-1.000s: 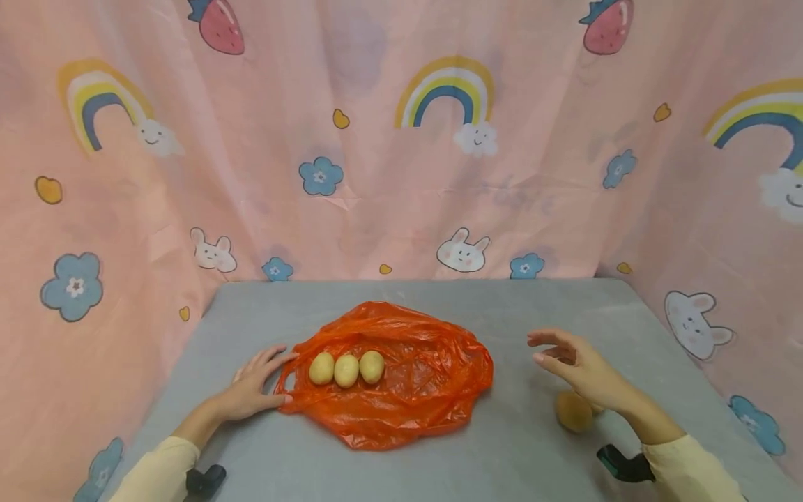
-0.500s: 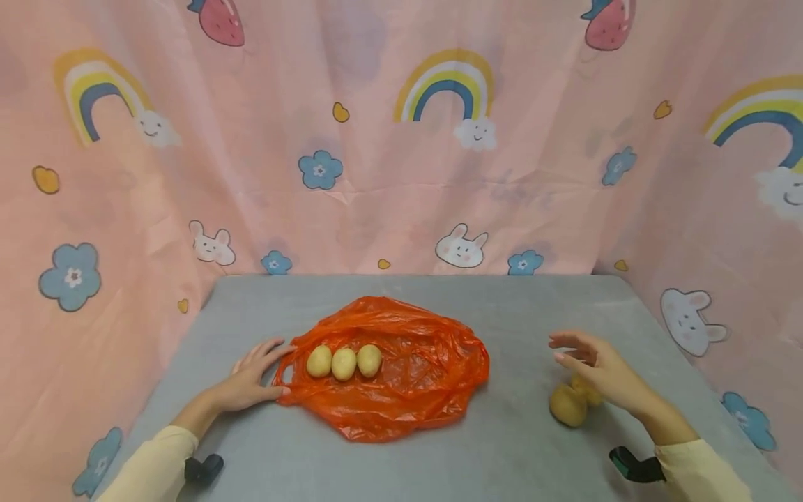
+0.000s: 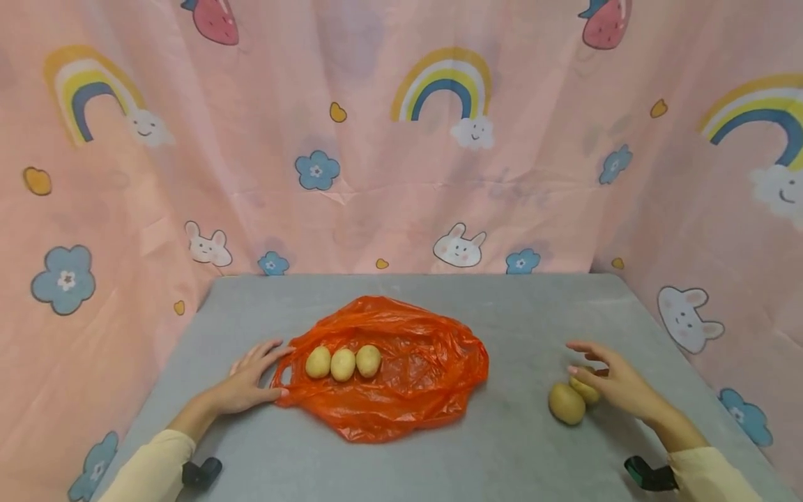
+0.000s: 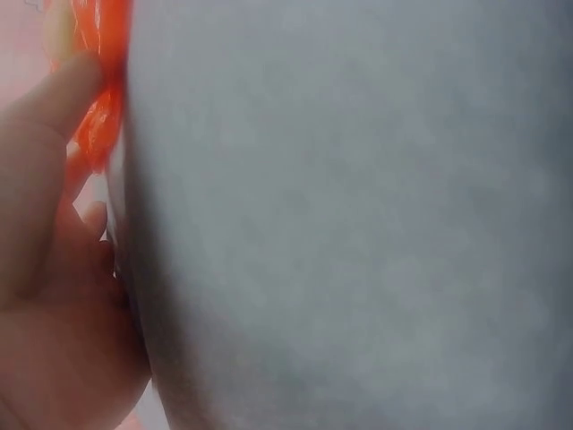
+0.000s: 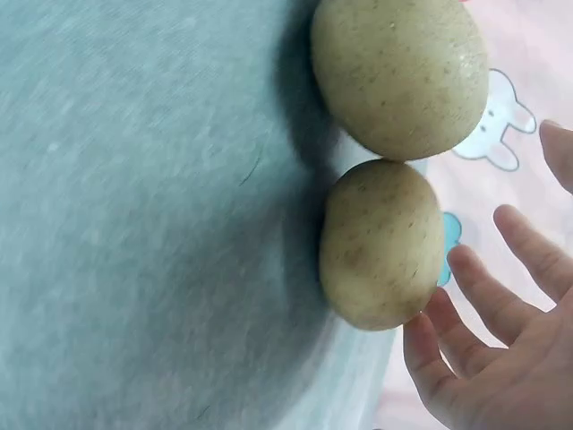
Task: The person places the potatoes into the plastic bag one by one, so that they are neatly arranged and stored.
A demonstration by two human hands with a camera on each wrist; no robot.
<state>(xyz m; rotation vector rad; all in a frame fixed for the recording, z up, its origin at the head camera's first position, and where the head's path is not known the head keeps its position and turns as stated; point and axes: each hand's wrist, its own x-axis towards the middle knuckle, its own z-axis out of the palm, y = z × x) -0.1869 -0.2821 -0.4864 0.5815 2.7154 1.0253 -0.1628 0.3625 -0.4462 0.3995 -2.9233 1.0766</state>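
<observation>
An orange plastic bag [image 3: 420, 415] lies spread on the table, with three potatoes in a row on its left part; the middle potato [image 3: 343, 364] touches its neighbours. My left hand [image 3: 247, 385] rests at the bag's left handle end, fingers spread, thumb and fingertips touching the plastic. On the right, a larger potato [image 3: 567, 404] and a smaller potato [image 5: 380, 242] sit against each other. My right hand [image 3: 617, 383] hovers at the smaller one, fingers apart and loosely bent, partly hiding it in the head view. The right wrist view shows the fingers beside it, not closed round it.
The grey tabletop [image 3: 514, 314] reaches back to a pink curtain [image 3: 376, 216] printed with rainbows and rabbits, which also hangs on both sides. A dark wrist device [image 3: 650, 474] sits below the right sleeve, and another [image 3: 202, 474] by the left.
My right hand has moved rightward and lowered toward the two potatoes on the right, uncovering more of the larger one. The left hand has stayed at the bag's edge.
</observation>
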